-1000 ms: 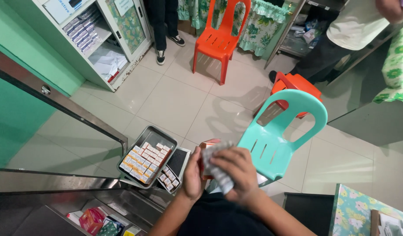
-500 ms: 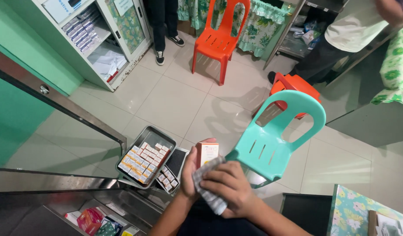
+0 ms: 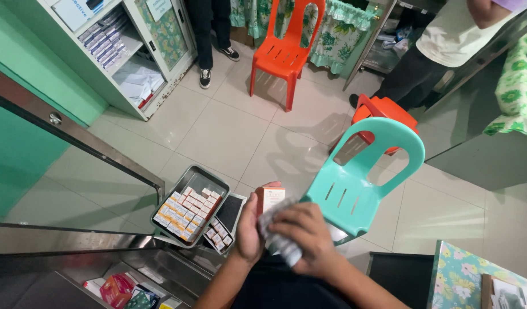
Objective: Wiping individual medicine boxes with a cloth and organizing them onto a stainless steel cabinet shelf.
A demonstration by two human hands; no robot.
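My left hand [image 3: 247,229] grips a small orange-and-white carton [image 3: 270,198], held upright in front of me. My right hand [image 3: 302,234] holds several silvery blister strips [image 3: 279,236] pressed against the carton's lower part. To the left of my hands a metal tray [image 3: 197,176] packed with small medicine boxes rests on a glass counter edge, with a second, darker tray [image 3: 233,210] of similar boxes beside it.
A teal plastic chair [image 3: 362,182] stands just right of my hands, with an orange stool [image 3: 386,110] and orange chair [image 3: 286,50] behind. A white cabinet [image 3: 126,46] stands at the left. Two people [image 3: 440,51] stand at the back. Colourful packets [image 3: 116,289] lie under the counter.
The carton, first hidden behind the strips, rose into view in my left hand. My right hand lowered the strips, then brought them back against the carton.
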